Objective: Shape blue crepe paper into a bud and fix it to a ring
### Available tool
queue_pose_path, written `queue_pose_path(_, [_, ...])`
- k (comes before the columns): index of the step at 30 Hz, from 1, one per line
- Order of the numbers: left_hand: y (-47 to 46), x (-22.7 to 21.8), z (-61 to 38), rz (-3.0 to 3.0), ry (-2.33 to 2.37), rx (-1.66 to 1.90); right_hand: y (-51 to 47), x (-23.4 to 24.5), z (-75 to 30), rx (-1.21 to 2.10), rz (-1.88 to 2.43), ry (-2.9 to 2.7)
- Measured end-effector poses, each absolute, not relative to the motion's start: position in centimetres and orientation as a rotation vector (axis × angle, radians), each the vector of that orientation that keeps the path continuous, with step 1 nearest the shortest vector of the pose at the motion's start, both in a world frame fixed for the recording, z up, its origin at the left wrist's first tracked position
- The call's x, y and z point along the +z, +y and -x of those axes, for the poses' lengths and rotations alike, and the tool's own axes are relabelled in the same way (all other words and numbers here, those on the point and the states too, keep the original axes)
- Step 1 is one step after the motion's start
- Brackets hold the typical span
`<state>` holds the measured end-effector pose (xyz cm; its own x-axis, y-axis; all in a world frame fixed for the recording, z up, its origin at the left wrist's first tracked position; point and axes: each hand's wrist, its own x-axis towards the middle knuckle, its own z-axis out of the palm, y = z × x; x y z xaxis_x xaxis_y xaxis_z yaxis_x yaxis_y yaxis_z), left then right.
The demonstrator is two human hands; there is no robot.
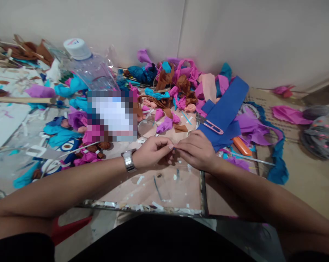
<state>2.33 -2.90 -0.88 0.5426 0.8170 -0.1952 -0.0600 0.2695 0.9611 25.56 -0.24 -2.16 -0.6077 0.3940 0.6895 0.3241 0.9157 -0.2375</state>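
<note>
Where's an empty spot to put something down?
Just this side of the left hand and right hand, the pink board is bare but for tiny scraps. So is the brown surface right of the teal strip. Behind them, the paper pile crowds everything.

Deep blue paper strip (pixel 227 105) with a pink clipper (pixel 213 127) on it. Crumpled paper (pixel 180 82) heaped behind is magenta, purple, teal and brown. Orange cutter (pixel 242 146), silver watch (pixel 128 160), white bottle cap (pixel 77 48) — and grey cloth (pixel 321 134) dotted pink.

The tiny blue piece (pixel 175 148) pinched between left hand (pixel 152 152) and right hand (pixel 197 151) is too small to identify.
</note>
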Motion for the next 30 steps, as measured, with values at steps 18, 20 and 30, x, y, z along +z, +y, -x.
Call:
queue_pose_path(18, [-3.0, -2.0, -2.1, -2.116, 0.973, 0.997, -1.5, -1.7, -24.7, 0.491, 0.812, -2.084])
queue_pose_path(20, [-2.9, -2.0, -2.0, -2.216, 0.966, 1.024, -1.5, -1.8, -24.7, 0.525, 0.842, -2.058])
queue_pose_path(30, [-2.4, -2.1, -1.9, -2.332, 0.957, 1.026, -1.6, -1.8, -24.8, 0.584, 0.890, -2.066])
